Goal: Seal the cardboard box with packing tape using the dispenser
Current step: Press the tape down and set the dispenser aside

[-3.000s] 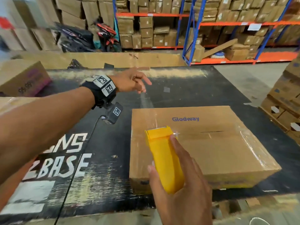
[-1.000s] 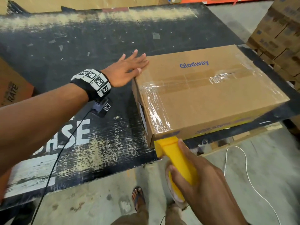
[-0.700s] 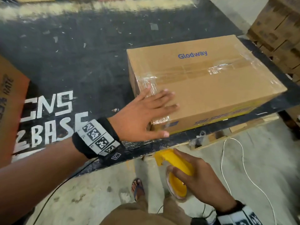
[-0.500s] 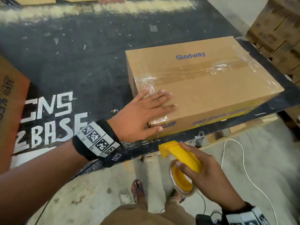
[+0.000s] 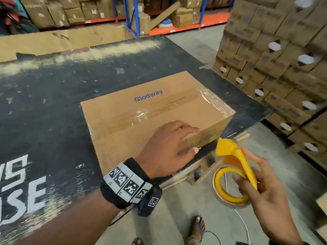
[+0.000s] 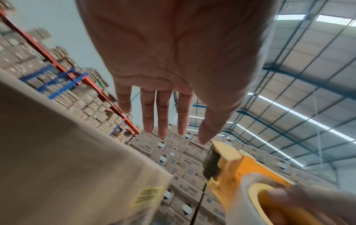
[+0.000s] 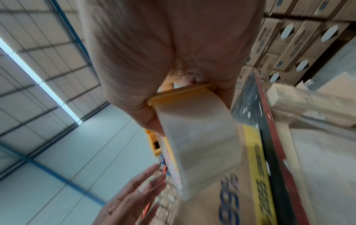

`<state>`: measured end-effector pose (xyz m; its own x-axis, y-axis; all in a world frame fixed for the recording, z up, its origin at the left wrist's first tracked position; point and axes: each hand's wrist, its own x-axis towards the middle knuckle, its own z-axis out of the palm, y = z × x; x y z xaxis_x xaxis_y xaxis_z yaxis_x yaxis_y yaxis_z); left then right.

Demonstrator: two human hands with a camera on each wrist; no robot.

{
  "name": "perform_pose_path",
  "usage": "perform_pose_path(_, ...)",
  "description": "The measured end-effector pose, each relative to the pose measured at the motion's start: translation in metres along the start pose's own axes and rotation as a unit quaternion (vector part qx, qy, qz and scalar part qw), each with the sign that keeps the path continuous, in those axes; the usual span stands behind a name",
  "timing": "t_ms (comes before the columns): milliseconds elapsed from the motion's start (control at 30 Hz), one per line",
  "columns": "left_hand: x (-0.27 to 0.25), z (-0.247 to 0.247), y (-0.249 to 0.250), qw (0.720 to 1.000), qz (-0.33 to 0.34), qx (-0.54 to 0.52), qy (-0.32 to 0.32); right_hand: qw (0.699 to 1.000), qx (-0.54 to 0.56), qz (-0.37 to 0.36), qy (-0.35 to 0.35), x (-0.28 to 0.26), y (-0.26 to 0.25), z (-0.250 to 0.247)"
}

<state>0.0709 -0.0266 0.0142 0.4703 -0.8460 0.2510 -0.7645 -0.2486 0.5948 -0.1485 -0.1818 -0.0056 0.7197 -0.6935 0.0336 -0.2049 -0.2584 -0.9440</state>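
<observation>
Your left hand [image 5: 169, 149] is lying flat, fingers straight, on the brown cardboard box [image 5: 150, 117] at the black worktop [image 5: 53, 96] edge; your right hand [image 5: 261, 190] is gripping the yellow plastic tape dispenser [image 5: 235, 167] beside it. Pushing carelessly risks tipping the box off.

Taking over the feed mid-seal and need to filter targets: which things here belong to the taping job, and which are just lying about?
Belongs to the job:
- Glodway cardboard box, clear tape already across its top
- yellow tape dispenser, held by the right hand
- left hand, flat over the box's near edge

Just lying about:
- stacked cartons on the right
- shelving racks behind
- white cable on the floor
</observation>
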Motion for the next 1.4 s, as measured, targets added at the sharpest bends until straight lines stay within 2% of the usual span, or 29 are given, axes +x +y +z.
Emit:
perform_pose_path(133,0.049,0.039,0.023,1.0,-0.007,0.012,0.022,0.998,0.036,-0.009,0.053,0.039,0.003,-0.038)
perform_pose_path(200,0.072,0.058,0.029,0.999,-0.02,0.035,0.032,0.997,0.057,-0.011,0.055,0.066,0.01,-0.055)
perform_pose_path(300,0.106,0.082,0.036,0.996,-0.042,0.076,0.033,0.998,0.028,-0.033,0.038,0.119,0.036,-0.077)
perform_pose_path(500,0.166,0.125,0.041,0.979,-0.114,0.17,0.01,0.992,-0.102,-0.078,-0.019,0.248,0.106,-0.097)
perform_pose_path(633,0.177,0.146,0.04,0.954,-0.141,0.264,0.003,0.979,-0.179,-0.073,-0.06,0.321,0.138,-0.092)
perform_pose_path(766,0.174,0.149,0.04,0.947,-0.153,0.283,-0.004,0.968,-0.221,-0.038,-0.108,0.369,0.169,-0.075)
perform_pose_path(900,0.175,0.149,0.042,0.943,-0.161,0.29,-0.009,0.957,-0.236,-0.037,-0.162,0.386,0.171,-0.061)
perform_pose_path(1000,0.172,0.144,0.045,0.952,-0.17,0.255,-0.002,0.947,-0.269,-0.025,-0.174,0.386,0.167,-0.058)
perform_pose_path(1133,0.146,0.127,0.052,0.969,-0.178,0.147,0.09,0.96,-0.254,-0.045,-0.107,0.377,0.147,-0.062)
perform_pose_path(1233,0.103,0.103,0.047,0.955,-0.209,0.144,0.156,0.969,-0.198,-0.135,-0.056,0.351,0.106,-0.056)
perform_pose_path(1300,0.067,0.082,0.039,0.939,-0.237,0.165,0.189,0.96,-0.161,-0.219,-0.07,0.328,0.075,-0.046)
perform_pose_path(1400,0.007,0.048,0.022,0.91,-0.29,0.192,0.224,0.925,-0.166,-0.318,-0.128,0.298,0.042,-0.023)
